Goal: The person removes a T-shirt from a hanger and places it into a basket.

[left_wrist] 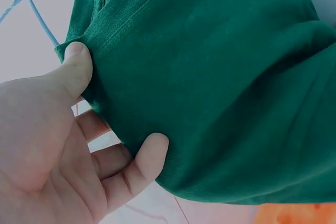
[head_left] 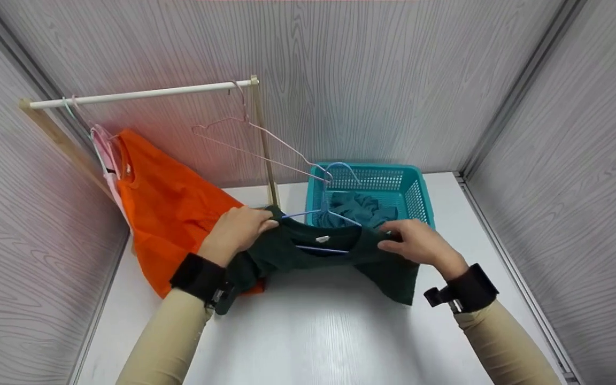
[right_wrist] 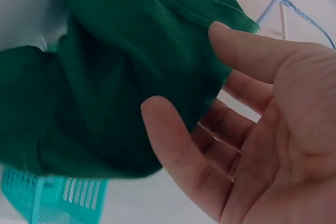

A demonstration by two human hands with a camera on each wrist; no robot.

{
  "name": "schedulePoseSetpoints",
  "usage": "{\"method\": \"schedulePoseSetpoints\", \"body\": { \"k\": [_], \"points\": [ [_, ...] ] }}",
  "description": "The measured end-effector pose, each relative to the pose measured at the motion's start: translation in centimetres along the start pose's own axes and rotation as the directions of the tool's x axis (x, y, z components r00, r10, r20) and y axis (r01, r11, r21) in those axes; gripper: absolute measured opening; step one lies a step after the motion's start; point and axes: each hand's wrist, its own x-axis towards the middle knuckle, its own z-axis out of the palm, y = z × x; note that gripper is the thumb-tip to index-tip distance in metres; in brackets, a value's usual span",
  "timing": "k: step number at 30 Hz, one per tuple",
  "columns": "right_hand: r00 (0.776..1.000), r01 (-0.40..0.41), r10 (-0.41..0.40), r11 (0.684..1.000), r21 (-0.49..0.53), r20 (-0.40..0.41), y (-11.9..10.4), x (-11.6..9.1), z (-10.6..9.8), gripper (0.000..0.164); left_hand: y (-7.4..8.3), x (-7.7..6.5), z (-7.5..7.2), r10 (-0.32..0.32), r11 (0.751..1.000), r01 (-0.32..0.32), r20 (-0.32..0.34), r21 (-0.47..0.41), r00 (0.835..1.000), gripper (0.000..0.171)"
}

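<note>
A dark green T-shirt [head_left: 286, 261] hangs spread between my hands, neckline uppermost, a white label inside its collar. Inside it sits a blue wire hanger [head_left: 323, 249], whose hook rises above the neck opening. My left hand [head_left: 238, 227] pinches one shoulder; in the left wrist view the thumb [left_wrist: 77, 61] lies on the front by the collar with fingers behind the cloth. The other shoulder is between the thumb and fingers of my right hand [head_left: 419, 243]. In the right wrist view its thumb [right_wrist: 247, 45] presses near the collar edge [right_wrist: 231, 17].
Behind the shirt, a teal basket [head_left: 423, 198] holds crumpled teal cloth [head_left: 359, 208]. At left stands a rack with a white rod [head_left: 153, 94]. A bare pink hanger [head_left: 244, 101] hangs at its right end; an orange garment [head_left: 169, 187] and a pink one [head_left: 106, 147] hang at its left.
</note>
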Motion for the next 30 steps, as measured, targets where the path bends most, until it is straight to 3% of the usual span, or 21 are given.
{"method": "schedulePoseSetpoints", "body": {
  "k": [4, 7, 12, 15, 19, 21, 24, 27, 30],
  "points": [
    [0.999, -0.032, 0.032, 0.999, 0.007, -0.04, 0.8, -0.4, -0.3, 0.028, 1.6, 1.0, 0.7, 0.063, 0.998, -0.063, 0.013, 0.006, 0.998, 0.032],
    [0.996, -0.012, 0.012, 1.0, 0.008, -0.084, 1.1, -0.4, 0.3, 0.028, 2.6, 1.5, 1.3, 0.104, 0.993, -0.105, 0.022, 0.05, 0.994, 0.034],
    [0.977, 0.011, -0.011, 1.0, 0.0, -0.212, 1.4, -0.4, 1.5, 0.018, 3.9, 1.9, 1.6, 0.064, 0.99, -0.073, 0.079, 0.12, 0.995, 0.035],
    [0.961, 0.003, 0.003, 1.0, 0.024, -0.277, 1.5, -0.5, 1.8, 0.018, 5.0, 2.3, 1.3, 0.043, 0.993, -0.056, 0.12, 0.108, 0.992, 0.033],
    [0.949, 0.017, -0.003, 0.999, 0.039, -0.317, 0.9, -0.1, 2.2, 0.019, 6.7, 3.1, 1.0, 0.118, 0.992, -0.114, 0.1, -0.047, 0.988, 0.03],
    [0.945, 0.026, -0.014, 0.999, 0.033, -0.326, 0.6, 0.2, 2.6, 0.019, 7.4, 3.6, 1.1, 0.167, 0.976, -0.154, 0.076, -0.155, 0.983, 0.028],
    [0.942, 0.029, -0.02, 0.999, 0.023, -0.335, 0.1, 0.6, 3.1, 0.017, 8.0, 4.1, 1.4, 0.187, 0.945, -0.167, 0.046, -0.282, 0.981, 0.027],
    [0.944, 0.033, -0.022, 0.999, 0.028, -0.329, -0.2, 0.8, 3.6, 0.017, 8.0, 4.2, 1.8, 0.181, 0.931, -0.157, 0.044, -0.33, 0.983, 0.027],
    [0.943, 0.03, -0.019, 0.999, 0.028, -0.331, 0.1, 0.7, 3.9, 0.017, 7.7, 4.0, 2.1, 0.186, 0.934, -0.16, 0.055, -0.32, 0.981, 0.029]
  ]
}}
